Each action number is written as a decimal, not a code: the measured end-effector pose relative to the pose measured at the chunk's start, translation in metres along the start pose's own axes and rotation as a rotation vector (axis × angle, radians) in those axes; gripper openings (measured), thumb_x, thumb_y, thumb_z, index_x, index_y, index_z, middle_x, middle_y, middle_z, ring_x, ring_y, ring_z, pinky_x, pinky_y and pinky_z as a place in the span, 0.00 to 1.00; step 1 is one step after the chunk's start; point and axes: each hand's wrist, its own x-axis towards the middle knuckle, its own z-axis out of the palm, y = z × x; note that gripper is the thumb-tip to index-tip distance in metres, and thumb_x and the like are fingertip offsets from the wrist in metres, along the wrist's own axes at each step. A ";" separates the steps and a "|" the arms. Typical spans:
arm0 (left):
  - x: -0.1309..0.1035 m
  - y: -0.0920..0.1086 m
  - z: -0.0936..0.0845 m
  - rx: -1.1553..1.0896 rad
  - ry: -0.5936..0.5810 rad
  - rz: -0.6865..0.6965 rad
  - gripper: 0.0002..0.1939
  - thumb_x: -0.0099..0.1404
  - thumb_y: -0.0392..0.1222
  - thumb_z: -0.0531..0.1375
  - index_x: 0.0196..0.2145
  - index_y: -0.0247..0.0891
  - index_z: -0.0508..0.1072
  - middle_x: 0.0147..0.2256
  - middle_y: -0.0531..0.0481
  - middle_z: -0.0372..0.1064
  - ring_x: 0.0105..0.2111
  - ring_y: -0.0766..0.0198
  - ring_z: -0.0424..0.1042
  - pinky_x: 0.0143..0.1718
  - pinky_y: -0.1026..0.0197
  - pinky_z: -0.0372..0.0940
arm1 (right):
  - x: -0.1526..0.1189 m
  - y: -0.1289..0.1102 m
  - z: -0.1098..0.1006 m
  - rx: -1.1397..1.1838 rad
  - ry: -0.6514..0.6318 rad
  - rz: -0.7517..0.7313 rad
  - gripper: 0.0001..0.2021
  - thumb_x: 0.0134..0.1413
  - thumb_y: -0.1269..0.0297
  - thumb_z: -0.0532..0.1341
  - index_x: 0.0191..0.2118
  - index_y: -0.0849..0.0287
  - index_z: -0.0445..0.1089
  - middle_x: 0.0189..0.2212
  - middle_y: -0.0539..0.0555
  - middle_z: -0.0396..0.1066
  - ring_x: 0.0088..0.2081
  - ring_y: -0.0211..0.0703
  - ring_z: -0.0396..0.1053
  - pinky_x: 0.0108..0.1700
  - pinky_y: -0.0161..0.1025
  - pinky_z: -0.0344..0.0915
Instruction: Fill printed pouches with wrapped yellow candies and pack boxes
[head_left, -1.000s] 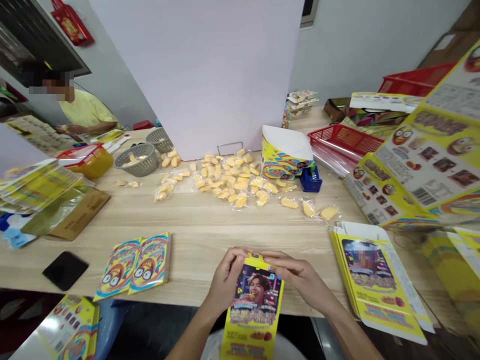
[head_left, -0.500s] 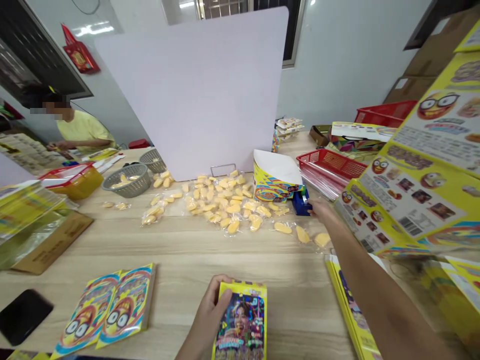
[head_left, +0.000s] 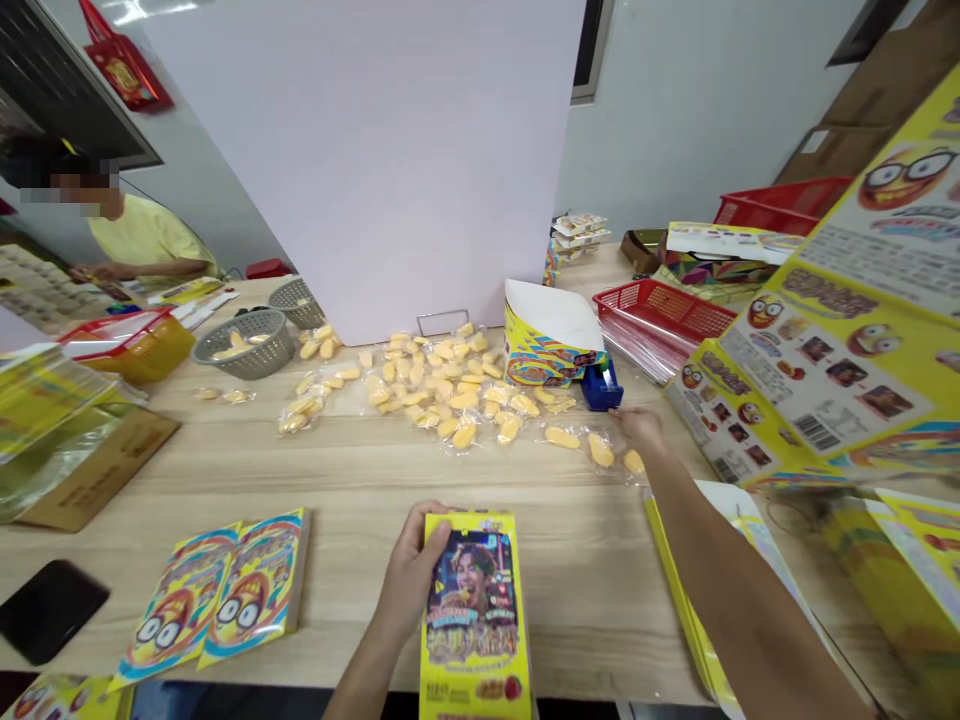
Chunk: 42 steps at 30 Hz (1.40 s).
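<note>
My left hand is closed around the left side of a yellow printed box, thumb on its front, near the table's front edge. My right hand reaches out to the blue tape dispenser; its fingertips are pinched together just at the dispenser's front end. Whatever lies between those fingertips is too small to make out. To the left of the dispenser spreads a heap of yellow pieces in clear wrappers. An upright pack of folded yellow cartons stands behind the dispenser.
Two printed boxes and a black phone lie at left. Stacked yellow cartons rise on the right, by a red basket. Grey baskets and a white divider board stand behind. Another person sits far left.
My right hand has drawn slightly back from the tape dispenser, from its side to its front end. More of the yellow box in my left hand shows as the view tips down.
</note>
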 end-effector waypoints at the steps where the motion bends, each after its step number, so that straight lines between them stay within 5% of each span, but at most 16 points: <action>1: -0.001 0.005 -0.002 -0.011 0.000 0.009 0.17 0.56 0.52 0.61 0.36 0.42 0.59 0.37 0.53 0.69 0.33 0.64 0.71 0.33 0.63 0.66 | -0.008 -0.007 -0.002 -0.031 -0.017 -0.002 0.12 0.59 0.59 0.55 0.44 0.59 0.66 0.40 0.54 0.69 0.35 0.38 0.68 0.36 0.40 0.69; 5: -0.006 0.025 -0.015 0.088 -0.094 0.044 0.15 0.58 0.51 0.60 0.36 0.41 0.61 0.36 0.53 0.68 0.31 0.66 0.70 0.32 0.64 0.65 | -0.056 -0.048 -0.015 -0.074 -0.111 -0.061 0.12 0.56 0.57 0.57 0.32 0.61 0.68 0.26 0.50 0.68 0.26 0.38 0.66 0.32 0.40 0.66; 8: -0.009 0.038 -0.018 0.243 -0.222 0.071 0.13 0.59 0.49 0.59 0.35 0.39 0.63 0.34 0.52 0.67 0.31 0.66 0.69 0.31 0.65 0.64 | -0.103 -0.095 -0.027 -0.103 -0.186 -0.197 0.11 0.50 0.54 0.59 0.27 0.56 0.70 0.26 0.52 0.70 0.31 0.45 0.67 0.39 0.42 0.64; 10: -0.010 0.045 -0.013 0.326 -0.314 0.099 0.11 0.61 0.48 0.58 0.36 0.38 0.64 0.34 0.51 0.67 0.32 0.65 0.68 0.32 0.65 0.63 | -0.135 -0.129 -0.031 -0.116 -0.343 -0.300 0.12 0.48 0.55 0.60 0.36 0.54 0.73 0.26 0.51 0.71 0.32 0.45 0.67 0.40 0.41 0.63; 11: -0.011 0.048 -0.009 0.357 -0.357 0.119 0.11 0.61 0.47 0.57 0.37 0.38 0.65 0.35 0.51 0.67 0.33 0.65 0.68 0.34 0.65 0.63 | -0.150 -0.145 -0.030 -0.141 -0.535 -0.392 0.18 0.51 0.56 0.58 0.49 0.54 0.68 0.26 0.50 0.71 0.31 0.44 0.67 0.39 0.40 0.63; 14: -0.014 0.058 0.002 0.451 -0.456 0.202 0.09 0.62 0.46 0.56 0.37 0.39 0.66 0.35 0.52 0.66 0.35 0.65 0.66 0.37 0.65 0.62 | -0.185 -0.178 -0.022 -0.150 -1.011 -0.593 0.32 0.57 0.62 0.53 0.65 0.54 0.41 0.26 0.48 0.69 0.28 0.39 0.64 0.34 0.35 0.61; 17: -0.020 0.067 0.009 0.511 -0.515 0.256 0.09 0.63 0.45 0.55 0.37 0.39 0.67 0.35 0.51 0.65 0.36 0.64 0.65 0.37 0.65 0.61 | -0.198 -0.188 -0.011 -0.220 -1.110 -0.692 0.36 0.56 0.66 0.54 0.66 0.54 0.35 0.24 0.45 0.64 0.24 0.37 0.59 0.29 0.32 0.57; 20: -0.027 0.071 0.012 0.492 -0.549 0.217 0.10 0.59 0.45 0.59 0.37 0.39 0.66 0.35 0.52 0.65 0.35 0.64 0.65 0.37 0.64 0.60 | -0.199 -0.187 -0.002 -0.217 -1.168 -0.628 0.39 0.52 0.68 0.57 0.66 0.53 0.35 0.21 0.42 0.60 0.21 0.33 0.56 0.24 0.30 0.52; 24: -0.035 0.062 0.013 0.456 -0.527 0.175 0.18 0.48 0.42 0.68 0.34 0.39 0.66 0.33 0.54 0.65 0.35 0.64 0.65 0.37 0.65 0.60 | -0.201 -0.177 0.009 -0.092 -1.278 -0.347 0.46 0.46 0.63 0.65 0.65 0.54 0.37 0.17 0.39 0.57 0.20 0.32 0.54 0.21 0.28 0.50; 27: -0.041 0.055 0.010 0.397 -0.549 0.158 0.18 0.48 0.41 0.68 0.35 0.39 0.67 0.34 0.53 0.67 0.35 0.63 0.66 0.37 0.64 0.62 | -0.203 -0.161 0.017 0.041 -1.390 -0.066 0.52 0.37 0.58 0.69 0.65 0.58 0.39 0.20 0.41 0.60 0.21 0.33 0.56 0.21 0.29 0.51; 29: -0.046 0.057 0.006 0.332 -0.575 0.180 0.15 0.50 0.42 0.67 0.35 0.40 0.67 0.35 0.52 0.68 0.34 0.64 0.68 0.36 0.63 0.63 | -0.203 -0.143 0.019 0.092 -1.330 -0.011 0.48 0.39 0.58 0.67 0.64 0.58 0.42 0.20 0.41 0.60 0.21 0.33 0.56 0.22 0.29 0.51; 32: -0.056 0.067 -0.004 0.239 -0.341 0.480 0.10 0.55 0.42 0.64 0.34 0.42 0.67 0.36 0.51 0.68 0.35 0.63 0.69 0.35 0.62 0.64 | -0.204 -0.110 0.010 -0.076 -1.089 -0.114 0.33 0.44 0.63 0.63 0.59 0.53 0.57 0.16 0.41 0.57 0.19 0.32 0.54 0.21 0.29 0.50; 35: -0.069 0.062 -0.014 0.375 -0.057 0.857 0.09 0.55 0.34 0.63 0.30 0.44 0.67 0.39 0.52 0.69 0.42 0.60 0.68 0.50 0.54 0.60 | -0.214 -0.075 -0.005 -0.336 -1.216 -0.016 0.25 0.42 0.69 0.61 0.51 0.53 0.67 0.14 0.42 0.62 0.16 0.35 0.60 0.18 0.30 0.53; 37: -0.076 0.045 -0.020 0.618 -0.198 0.891 0.09 0.56 0.32 0.62 0.31 0.45 0.68 0.41 0.52 0.71 0.45 0.59 0.68 0.57 0.49 0.51 | -0.224 -0.056 -0.011 -0.466 -1.217 -0.020 0.22 0.40 0.73 0.60 0.46 0.53 0.70 0.16 0.44 0.68 0.18 0.38 0.65 0.19 0.31 0.58; 40: -0.076 0.004 -0.029 0.891 -0.571 0.639 0.12 0.59 0.40 0.60 0.42 0.45 0.68 0.43 0.45 0.71 0.47 0.57 0.68 0.57 0.51 0.53 | -0.230 -0.038 -0.008 -0.595 -0.983 -0.138 0.18 0.38 0.75 0.60 0.40 0.53 0.70 0.28 0.48 0.74 0.30 0.45 0.71 0.30 0.36 0.63; 42: -0.070 -0.021 -0.035 0.976 -0.610 0.521 0.18 0.61 0.45 0.59 0.48 0.42 0.66 0.47 0.41 0.69 0.51 0.55 0.65 0.56 0.51 0.55 | -0.224 -0.032 -0.001 -0.685 -0.831 -0.157 0.13 0.42 0.72 0.59 0.38 0.56 0.69 0.31 0.53 0.73 0.34 0.49 0.71 0.34 0.40 0.62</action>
